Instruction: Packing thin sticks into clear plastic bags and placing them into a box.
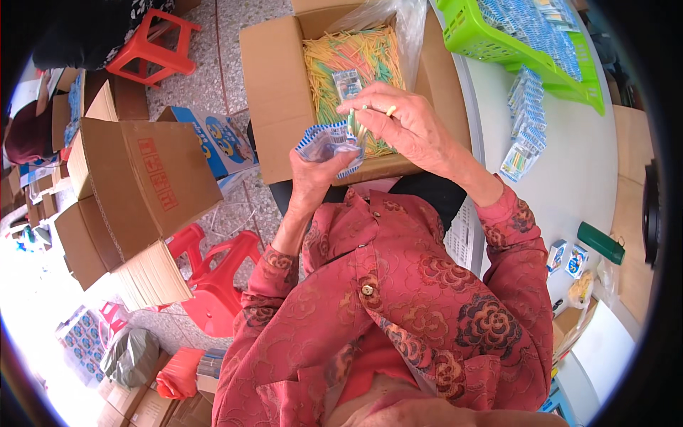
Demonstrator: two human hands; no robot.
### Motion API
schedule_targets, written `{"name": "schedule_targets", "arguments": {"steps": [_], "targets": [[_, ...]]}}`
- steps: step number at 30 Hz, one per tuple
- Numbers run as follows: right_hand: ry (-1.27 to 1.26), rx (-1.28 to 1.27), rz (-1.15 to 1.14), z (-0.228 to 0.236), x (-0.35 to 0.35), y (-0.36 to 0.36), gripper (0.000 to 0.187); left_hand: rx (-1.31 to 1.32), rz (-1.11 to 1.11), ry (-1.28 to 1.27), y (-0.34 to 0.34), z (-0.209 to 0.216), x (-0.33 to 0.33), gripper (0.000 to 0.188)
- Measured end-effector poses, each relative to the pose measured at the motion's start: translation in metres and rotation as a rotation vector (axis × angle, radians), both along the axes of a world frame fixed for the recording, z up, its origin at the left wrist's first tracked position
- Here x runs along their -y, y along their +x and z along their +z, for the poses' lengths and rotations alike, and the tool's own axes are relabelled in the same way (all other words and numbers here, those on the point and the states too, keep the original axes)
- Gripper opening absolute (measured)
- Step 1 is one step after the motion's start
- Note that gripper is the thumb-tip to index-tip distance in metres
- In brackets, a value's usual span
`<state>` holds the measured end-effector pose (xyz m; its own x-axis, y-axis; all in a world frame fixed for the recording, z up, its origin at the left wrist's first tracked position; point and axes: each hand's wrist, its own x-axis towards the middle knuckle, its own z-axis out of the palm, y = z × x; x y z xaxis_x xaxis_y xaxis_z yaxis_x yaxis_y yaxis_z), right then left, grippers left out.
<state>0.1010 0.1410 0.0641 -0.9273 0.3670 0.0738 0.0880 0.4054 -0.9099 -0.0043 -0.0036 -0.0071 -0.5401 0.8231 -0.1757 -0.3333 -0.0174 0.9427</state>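
My left hand (314, 176) grips a small clear plastic pouch (324, 136) with blue-striped edges; its mouth is spread. Over its right side, my right hand (413, 132), with a ring on one finger, pinches a few thin green and pale sticks (358, 122). Their lower ends are at the pouch, but whether they are inside I cannot tell. Both hands are above the near part of a cardboard box (274, 92) full of thin yellow, green and pink sticks (356, 53). On those sticks lies a small blue-and-white packet (347, 84), just beyond my right fingers.
On the white table (569, 153) at right, a green basket (484, 39) holds many blue packets, with a row of filled packets (525, 128) beside it. At left stand an open carton (153, 178), a red stool (213, 285) and another red stool (160, 46) farther off.
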Motion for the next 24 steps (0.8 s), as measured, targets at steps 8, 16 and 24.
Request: {"name": "schedule_targets", "arguments": {"steps": [8,16,24], "targets": [[0.101,-0.169,-0.061,-0.004,0.002,-0.004,0.025,0.046,-0.027,0.04,-0.001,0.0,0.0,0.024],[-0.014,-0.218,0.037,0.009,0.013,-0.013,0.028,0.023,-0.053,0.012,-0.003,-0.003,0.005,0.025],[0.253,-0.034,0.093,-0.012,0.017,-0.017,0.041,0.029,-0.021,0.035,-0.006,0.001,0.007,0.027]]}}
